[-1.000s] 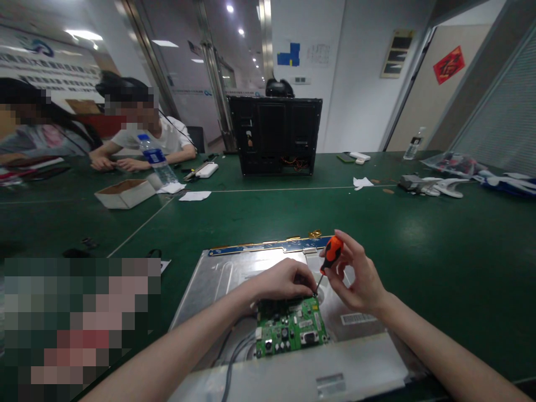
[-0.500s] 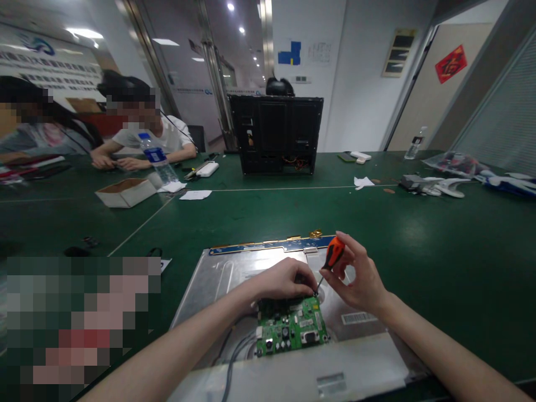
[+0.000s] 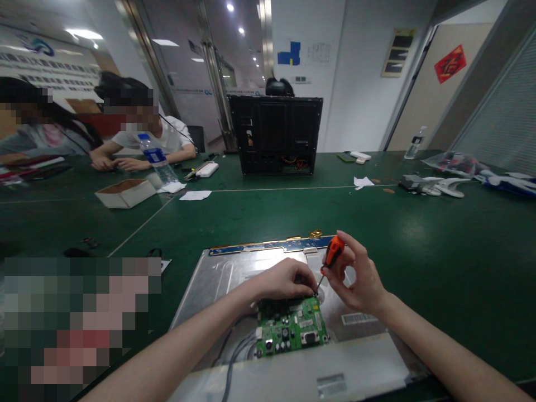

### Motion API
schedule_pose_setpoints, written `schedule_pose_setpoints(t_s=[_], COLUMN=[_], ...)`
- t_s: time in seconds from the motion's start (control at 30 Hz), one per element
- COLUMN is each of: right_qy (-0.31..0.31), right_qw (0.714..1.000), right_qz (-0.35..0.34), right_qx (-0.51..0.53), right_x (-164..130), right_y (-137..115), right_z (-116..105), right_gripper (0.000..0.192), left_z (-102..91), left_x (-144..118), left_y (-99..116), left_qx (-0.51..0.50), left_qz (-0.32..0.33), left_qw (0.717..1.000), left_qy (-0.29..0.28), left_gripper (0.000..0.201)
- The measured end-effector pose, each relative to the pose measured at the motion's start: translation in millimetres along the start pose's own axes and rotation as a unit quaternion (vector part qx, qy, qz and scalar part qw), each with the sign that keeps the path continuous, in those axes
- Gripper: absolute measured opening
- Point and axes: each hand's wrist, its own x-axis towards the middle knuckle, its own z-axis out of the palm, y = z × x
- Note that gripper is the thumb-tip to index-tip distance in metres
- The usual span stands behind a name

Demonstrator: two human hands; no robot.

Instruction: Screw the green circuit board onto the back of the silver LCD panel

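Observation:
My right hand (image 3: 355,273) grips a screwdriver (image 3: 334,252) by its orange and black handle. The shaft slants down to the upper right corner of a green circuit board (image 3: 292,325). Beside that tip, the fingers of my left hand (image 3: 288,279) are pinched together; whatever is between them is too small to make out. The board rests on a silver metal display panel (image 3: 218,279), whose far edge carries a blue strip board (image 3: 259,246). Grey cables (image 3: 230,365) run next to the green board on its left.
A black monitor shell (image 3: 276,134) stands at the back. To the left are an open white box (image 3: 125,194), a water bottle (image 3: 157,159) and two seated people. White plastic parts (image 3: 435,185) and a clear bag (image 3: 454,163) lie on the right of the green table (image 3: 469,262).
The fingers of my right hand have shifted slightly around the screwdriver handle, and its lower orange end now shows. My left hand has stayed in place at the board's corner.

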Motion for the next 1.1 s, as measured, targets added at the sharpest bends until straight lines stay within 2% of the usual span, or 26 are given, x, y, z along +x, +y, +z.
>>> schedule_pose_setpoints(t_s=[0.23, 0.63, 1.1], right_qy=[0.004, -0.02, -0.004], right_qw=[1.0, 1.0, 1.0], right_qz=[0.005, 0.011, 0.009], right_qx=[-0.021, 0.017, 0.006], right_x=[-2.6, -0.5, -3.1], right_y=[3.7, -1.7, 1.8], right_z=[1.7, -1.7, 1.0], right_gripper=[0.073, 0.074, 0.075], left_z=[-0.1, -0.3, 0.5], left_x=[0.5, 0.1, 0.5], left_y=[-1.8, 1.1, -2.3], left_qx=[-0.001, 0.01, -0.001], left_qz=[0.01, -0.006, -0.004], left_qw=[1.0, 1.0, 1.0], left_qy=[0.001, 0.0, -0.005], left_gripper=[0.013, 0.014, 0.014])
